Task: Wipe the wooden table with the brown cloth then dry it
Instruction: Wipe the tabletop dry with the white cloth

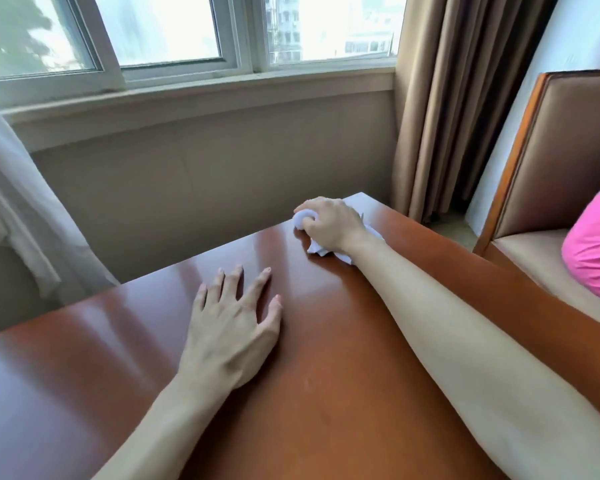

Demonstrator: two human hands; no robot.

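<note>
Your right hand (329, 221), fingers curled round a crumpled white tissue (326, 249), presses it on the wooden surface (326, 393) at its far corner, centre-right of frame, apparently drying, while your left hand (231, 327) lies spread flat, seemingly for support; no brown cloth shows.

White crumpled tissue (312, 249): mostly hidden under right hand (329, 223). Wooden table (326, 393): near edge and left side cut by frame. Pink garment (596, 251) and chair (551, 161): cut at right edge. Both forearms run out the bottom.
</note>
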